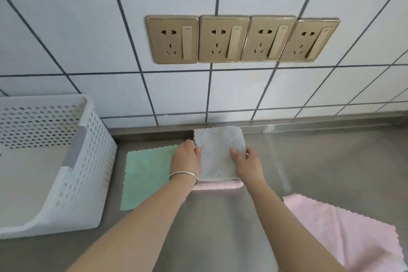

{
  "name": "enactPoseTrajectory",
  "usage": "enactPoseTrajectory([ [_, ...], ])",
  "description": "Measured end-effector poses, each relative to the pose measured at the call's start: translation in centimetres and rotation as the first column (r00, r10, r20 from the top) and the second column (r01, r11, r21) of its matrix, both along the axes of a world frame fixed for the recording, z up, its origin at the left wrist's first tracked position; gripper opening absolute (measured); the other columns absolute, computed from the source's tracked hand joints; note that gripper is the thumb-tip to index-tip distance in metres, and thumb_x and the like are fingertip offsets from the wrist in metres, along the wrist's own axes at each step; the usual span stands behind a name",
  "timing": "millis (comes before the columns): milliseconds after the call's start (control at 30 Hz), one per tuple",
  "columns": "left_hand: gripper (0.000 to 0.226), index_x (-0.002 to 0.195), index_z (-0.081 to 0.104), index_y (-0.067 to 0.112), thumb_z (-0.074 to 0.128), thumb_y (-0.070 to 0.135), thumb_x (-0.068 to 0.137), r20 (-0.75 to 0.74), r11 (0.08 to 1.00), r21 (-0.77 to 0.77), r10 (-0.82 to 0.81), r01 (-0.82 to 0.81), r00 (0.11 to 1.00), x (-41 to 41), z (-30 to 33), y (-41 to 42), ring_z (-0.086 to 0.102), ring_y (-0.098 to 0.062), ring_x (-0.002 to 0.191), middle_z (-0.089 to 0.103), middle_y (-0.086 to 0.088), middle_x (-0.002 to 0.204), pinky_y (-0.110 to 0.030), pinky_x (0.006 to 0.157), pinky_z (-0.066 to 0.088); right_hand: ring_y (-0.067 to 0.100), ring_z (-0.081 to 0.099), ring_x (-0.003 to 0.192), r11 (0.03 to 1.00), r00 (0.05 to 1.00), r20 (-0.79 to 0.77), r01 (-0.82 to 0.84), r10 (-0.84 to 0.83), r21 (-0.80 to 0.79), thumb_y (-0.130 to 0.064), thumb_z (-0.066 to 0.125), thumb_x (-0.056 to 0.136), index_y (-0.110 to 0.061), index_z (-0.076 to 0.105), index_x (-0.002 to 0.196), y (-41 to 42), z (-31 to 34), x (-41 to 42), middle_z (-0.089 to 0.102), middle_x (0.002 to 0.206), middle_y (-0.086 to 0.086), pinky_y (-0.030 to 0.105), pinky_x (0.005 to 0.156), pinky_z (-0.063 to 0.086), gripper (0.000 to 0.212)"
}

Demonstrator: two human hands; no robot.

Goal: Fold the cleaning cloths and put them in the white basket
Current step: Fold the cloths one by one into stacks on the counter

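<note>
Gripping the folded grey cloth near the counter's back edge, my left hand and right hand curl fingers round its sides.

surroundings: wall and worktop

a white glazed tile wall with dark grout carries four gold-coloured rectangular socket plates in a touching row. a brushed stainless steel worktop meets the wall below.

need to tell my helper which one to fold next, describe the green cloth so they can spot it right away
Start at the white basket on the left of the steel counter. Just to its right the green cloth lies spread flat, partly under the left hand. It is the only green one: the cloth held beside it is grey, the others pink.
</note>
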State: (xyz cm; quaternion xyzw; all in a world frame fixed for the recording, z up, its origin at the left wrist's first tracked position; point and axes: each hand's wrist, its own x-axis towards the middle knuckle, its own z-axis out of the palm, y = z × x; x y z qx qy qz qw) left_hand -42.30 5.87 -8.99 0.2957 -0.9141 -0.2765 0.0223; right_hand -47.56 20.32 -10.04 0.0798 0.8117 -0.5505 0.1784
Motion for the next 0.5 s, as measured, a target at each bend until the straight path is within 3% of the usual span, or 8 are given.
enactPoseTrajectory([
  [133, 0.025, 0.105, 0.053, 0.003, 0.041, 0.022, 0.095, 0.133, 0.987, -0.119, -0.090, 0.106, 0.987, -1.2, -1.6, -0.5, 0.056, -0.035, 0.101, 0.057, -0.017, 0.112, -0.039, 0.080, 0.044, 0.023, 0.055, 0.097, 0.994, 0.999, 0.041, -0.002, -0.002, 0.114, -0.036, 0.056, 0.089, -0.012, 0.045, 0.121, -0.3, -2.5, -0.7, 0.053, 0.108, 0.003, 0.027, 0.079, 0.040, 0.042],
  [300, 0.036, 0.123, 0.045, 0.001, 0.035, 0.025, 0.097, 0.301, 0.965, -0.168, -0.145, 0.202, 0.942, -1.4, -3.1, -0.5, 0.058, -0.037, 0.101, 0.047, -0.017, 0.123, -0.042, 0.081, 0.046, 0.023, 0.058, 0.094, 0.986, 1.000, 0.000, -0.021, 0.021, 0.166, -0.035, 0.059, 0.086, -0.015, 0.043, 0.122, -0.4, -3.7, -0.3, 0.055, 0.099, -0.001, 0.034, 0.082, 0.047, 0.044],
  [400, 0.031, 0.122, 0.043, 0.004, 0.039, 0.020, 0.096, 0.342, 0.936, -0.265, -0.133, 0.231, 0.930, -1.4, -3.0, -0.6, 0.059, -0.033, 0.094, 0.042, -0.015, 0.122, -0.039, 0.067, 0.046, 0.021, 0.058, 0.094, 0.974, 0.996, -0.076, -0.034, 0.053, 0.224, -0.033, 0.061, 0.085, -0.018, 0.040, 0.125, 0.0, -3.3, 0.3, 0.055, 0.108, 0.000, 0.036, 0.082, 0.048, 0.048],
  [500, 0.024, 0.113, 0.048, 0.008, 0.047, 0.013, 0.089, 0.229, 0.880, -0.371, -0.222, 0.296, 0.948, -0.6, -2.0, 0.1, 0.053, -0.029, 0.095, 0.042, -0.012, 0.117, -0.034, 0.054, 0.041, 0.014, 0.053, 0.092, 0.957, 0.974, -0.214, -0.013, 0.078, 0.290, -0.029, 0.059, 0.087, -0.021, 0.039, 0.129, 2.5, -2.4, 2.7, 0.049, 0.110, -0.006, 0.030, 0.075, 0.042, 0.047],
])
